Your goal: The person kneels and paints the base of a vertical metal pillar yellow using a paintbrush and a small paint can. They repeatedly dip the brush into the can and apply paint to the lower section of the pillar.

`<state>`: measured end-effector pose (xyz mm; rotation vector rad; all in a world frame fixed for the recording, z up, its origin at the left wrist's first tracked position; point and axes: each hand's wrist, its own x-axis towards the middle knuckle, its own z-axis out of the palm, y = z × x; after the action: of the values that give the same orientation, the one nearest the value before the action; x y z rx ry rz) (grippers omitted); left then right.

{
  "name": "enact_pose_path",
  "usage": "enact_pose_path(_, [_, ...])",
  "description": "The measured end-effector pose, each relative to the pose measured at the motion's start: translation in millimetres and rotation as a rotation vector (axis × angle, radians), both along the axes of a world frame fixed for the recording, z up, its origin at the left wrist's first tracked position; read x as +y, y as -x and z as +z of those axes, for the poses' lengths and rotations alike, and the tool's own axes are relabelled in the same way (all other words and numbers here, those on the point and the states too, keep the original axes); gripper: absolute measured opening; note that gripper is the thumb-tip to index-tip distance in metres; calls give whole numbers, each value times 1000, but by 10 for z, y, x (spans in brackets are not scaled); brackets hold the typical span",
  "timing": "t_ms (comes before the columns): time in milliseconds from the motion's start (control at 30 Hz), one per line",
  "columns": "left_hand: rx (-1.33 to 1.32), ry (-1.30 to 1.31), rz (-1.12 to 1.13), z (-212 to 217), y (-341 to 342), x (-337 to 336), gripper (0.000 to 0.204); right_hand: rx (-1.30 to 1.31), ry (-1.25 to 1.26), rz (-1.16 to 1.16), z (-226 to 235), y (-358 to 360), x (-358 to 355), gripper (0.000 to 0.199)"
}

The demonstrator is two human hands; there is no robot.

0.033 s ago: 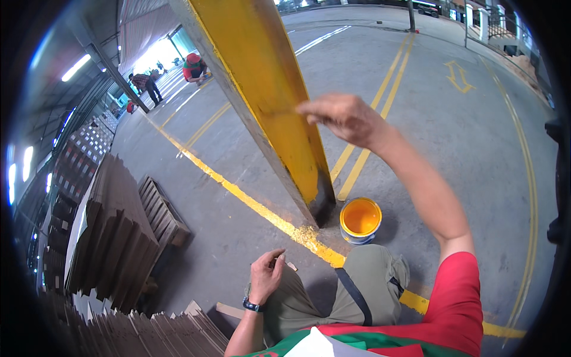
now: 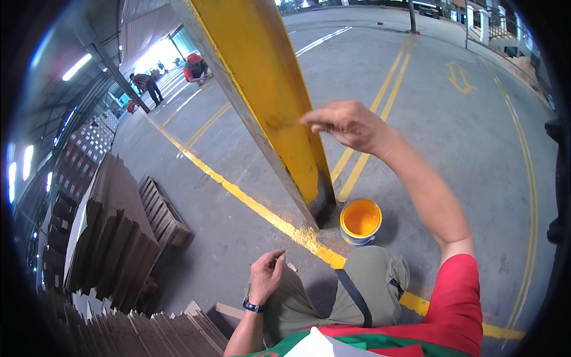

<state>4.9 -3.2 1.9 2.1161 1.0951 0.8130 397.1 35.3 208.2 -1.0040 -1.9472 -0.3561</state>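
My right hand point(image 2: 348, 124) is closed round a paintbrush point(image 2: 288, 125), raised beside a tall steel column point(image 2: 262, 71) coated in yellow. The brush is blurred by motion; its tip lies against the column's yellow face. At the column's foot the paint gives way to dark bare metal. An open can of yellow paint point(image 2: 361, 218) stands on the floor right of that foot, just beyond my knee. My left hand point(image 2: 267, 277), with a watch on its wrist, rests over my left thigh. Its fingers curl loosely, thumb apart, and nothing shows in them.
Stacked flat cardboard point(image 2: 113, 238) and a wooden pallet point(image 2: 160, 211) stand at left, with more cardboard sheets point(image 2: 154, 333) close by my left arm. A yellow floor line point(image 2: 238, 193) runs past the column's base. Two people point(image 2: 195, 68) work farther off at upper left.
My right hand and the paintbrush have shifted slightly down along the column's yellow face. My left hand and the paint can stay in place.
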Motion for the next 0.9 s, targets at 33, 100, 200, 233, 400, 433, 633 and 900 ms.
enact_pose_path(33, [10, 4, 1, -3, -6, 6, 21, 24, 95, 30, -28, -21, -6, 21])
enact_pose_path(100, [1, 14, 2, -7, -28, 11, 21, 12, 130, 40, 145, -98, 58, 18])
enact_pose_path(200, [-1, 13, 8, -3, -46, 5, 22, -65, -80, -21, 842, -204, 281, 16])
enact_pose_path(233, [13, 7, 16, -2, -50, 2, 22, -69, -185, -42, 1092, -230, 321, 16])
enact_pose_path(400, [-18, 31, 9, 11, -25, 11, 21, -32, -643, -109, 1972, -243, 367, 19])
enact_pose_path(433, [-12, 39, 9, 16, -17, 20, 21, -44, -683, -161, 2051, -244, 358, 19])
enact_pose_path(633, [-14, 22, -7, 30, 8, 26, 20, -243, -628, -321, 1979, -48, 372, 19])
enact_pose_path(900, [-76, 53, -31, 18, 41, 52, 21, -177, -701, -306, 1762, 125, 168, 19])
